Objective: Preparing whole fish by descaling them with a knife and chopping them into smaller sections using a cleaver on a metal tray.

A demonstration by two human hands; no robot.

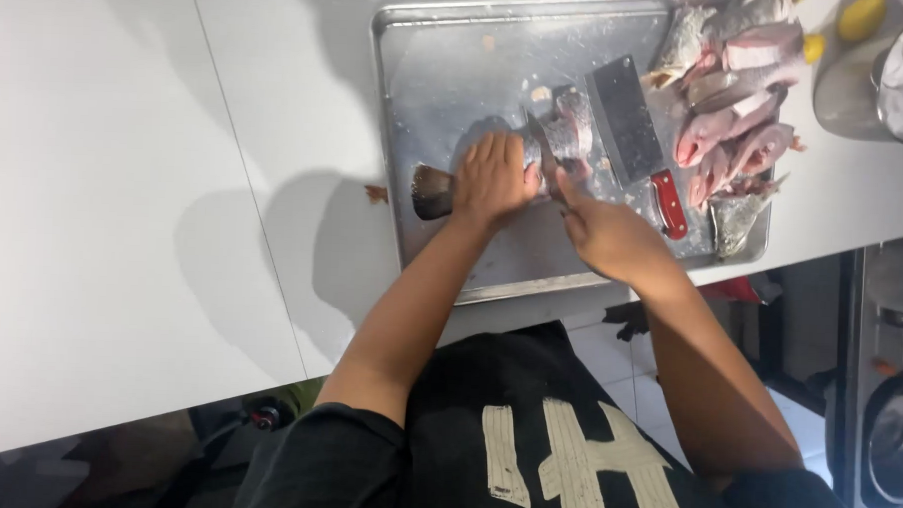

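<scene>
A whole grey fish point(566, 128) lies on a metal tray point(438, 73), its tail point(432, 191) pointing left. My left hand point(494, 175) presses down on the fish's body. My right hand point(612, 235) grips a thin dark knife point(540, 147) whose blade rests against the fish just right of my left hand. A cleaver point(626, 115) with a red handle point(668, 204) lies flat on the tray to the right of the fish.
Several cut pink fish pieces point(737, 114) are piled at the tray's right end. A metal pot point(878, 79) and yellow lemons point(860, 16) stand at the far right. The white counter point(123, 192) stretches left; its edge runs just below the tray.
</scene>
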